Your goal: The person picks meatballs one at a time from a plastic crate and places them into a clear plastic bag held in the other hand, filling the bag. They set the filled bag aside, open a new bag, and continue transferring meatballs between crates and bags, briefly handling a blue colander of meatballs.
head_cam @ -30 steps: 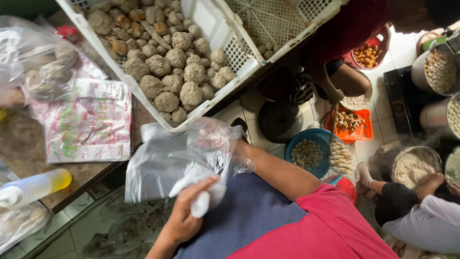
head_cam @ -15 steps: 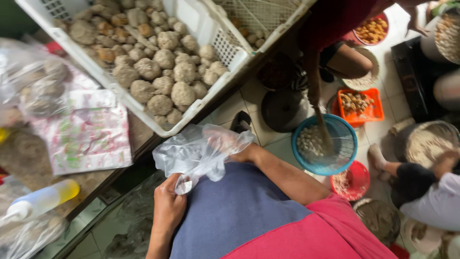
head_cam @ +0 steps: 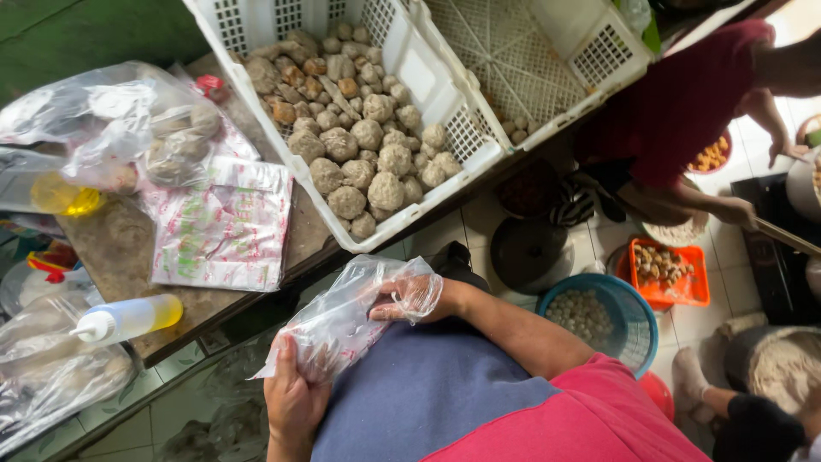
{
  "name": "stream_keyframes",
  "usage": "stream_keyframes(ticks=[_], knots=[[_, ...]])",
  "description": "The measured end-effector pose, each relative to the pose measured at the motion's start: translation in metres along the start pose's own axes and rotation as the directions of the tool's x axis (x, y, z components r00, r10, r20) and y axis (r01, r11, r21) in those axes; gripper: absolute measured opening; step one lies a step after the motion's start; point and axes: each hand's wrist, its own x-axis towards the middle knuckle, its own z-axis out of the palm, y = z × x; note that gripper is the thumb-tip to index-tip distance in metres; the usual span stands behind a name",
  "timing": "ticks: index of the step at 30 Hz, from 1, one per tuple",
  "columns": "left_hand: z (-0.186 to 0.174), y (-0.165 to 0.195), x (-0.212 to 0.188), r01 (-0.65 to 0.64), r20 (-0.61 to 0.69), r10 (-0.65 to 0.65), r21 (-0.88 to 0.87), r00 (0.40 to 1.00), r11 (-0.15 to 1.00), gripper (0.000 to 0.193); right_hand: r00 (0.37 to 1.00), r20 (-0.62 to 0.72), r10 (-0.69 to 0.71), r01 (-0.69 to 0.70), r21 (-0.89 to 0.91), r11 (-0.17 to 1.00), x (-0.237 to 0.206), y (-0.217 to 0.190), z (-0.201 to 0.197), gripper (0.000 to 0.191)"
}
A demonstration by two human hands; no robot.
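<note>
Lowered closer to the lap since half a second ago, the clear plastic bag point(head_cam: 338, 325) is pinched at its bottom by the left hand point(head_cam: 293, 400), while the gloved right hand point(head_cam: 410, 295) curls into its mouth, spreading it below the white crate point(head_cam: 445, 128) of meatballs point(head_cam: 368, 150).

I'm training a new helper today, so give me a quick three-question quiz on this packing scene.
1. True or false: both hands grip the clear bag.
2. What fills the nearer white crate? A) brown balls B) bottles C) fish
3. Which colour is the tub of pale balls on the floor?

Key: 1 true; 2 A; 3 blue.
</note>
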Motion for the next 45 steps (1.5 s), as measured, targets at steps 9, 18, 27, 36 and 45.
stream_keyframes(ticks=[9, 18, 27, 36, 45], knots=[[-0.01, -0.019, 0.02, -0.168, -0.215, 0.153, -0.052, 0.965, 0.984, 0.029, 0.812, 0.255, -0.525, 0.151, 0.777, 0.611, 0.013, 0.004, -0.068, 0.041], [0.06, -0.026, 0.066, -0.464, -0.386, 0.511, 0.214, 0.769, 0.86, 0.042, 0.9, -0.03, -0.434, 0.277, 0.809, 0.519, -0.041, 0.046, -0.225, 0.051], [0.147, -0.054, 0.121, -0.459, -0.304, 0.766, 0.655, 0.567, 0.6, 0.017, 0.894, -0.272, 0.356, -0.448, -0.486, 0.75, -0.008, 0.171, -0.415, 0.051], [0.18, -0.054, 0.141, -0.183, 0.131, 0.908, 0.981, 0.398, -0.061, 0.019, 0.888, 0.008, 0.459, -0.309, -0.729, 0.611, 0.038, 0.19, -0.384, 0.066], [0.188, -0.054, 0.142, -0.139, 0.111, 0.926, 0.988, 0.361, -0.065, 0.018, 0.907, 0.006, 0.422, -0.244, -0.809, 0.536, 0.051, 0.192, -0.369, 0.06]])
